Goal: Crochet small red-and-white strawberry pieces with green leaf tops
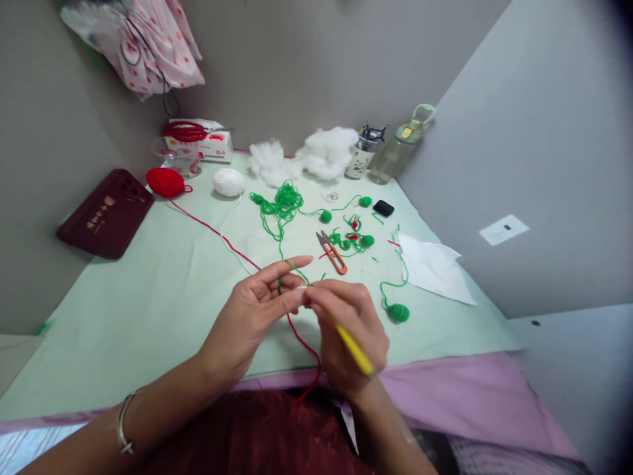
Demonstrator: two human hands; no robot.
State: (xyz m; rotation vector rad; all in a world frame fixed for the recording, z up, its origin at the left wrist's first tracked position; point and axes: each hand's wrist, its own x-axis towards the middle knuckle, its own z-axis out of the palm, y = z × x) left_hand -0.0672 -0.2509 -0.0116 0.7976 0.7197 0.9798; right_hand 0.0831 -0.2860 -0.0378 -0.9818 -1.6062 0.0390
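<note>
Just above the table's near edge, my left hand [247, 307] pinches a small crochet piece [303, 288] between thumb and fingers; white and green show on it, mostly covered by fingertips. Green yarn [281, 247] runs from a loose heap down over my left fingers to the piece. My right hand [349, 323] is closed round a crochet hook [355, 349] with a yellow handle, its tip hidden at the piece. Both hands' fingertips meet there. Red yarn [301, 340] passes beneath the hands toward my lap.
Orange thread snips [332, 253] lie beyond my hands, near small green crocheted balls [398, 312]. Red [165, 181] and white yarn balls [228, 182], stuffing [327, 153], a bottle [398, 152] and a pen cup [362, 158] stand farther back. A maroon phone [106, 214] leans left; white paper [435, 267] lies right.
</note>
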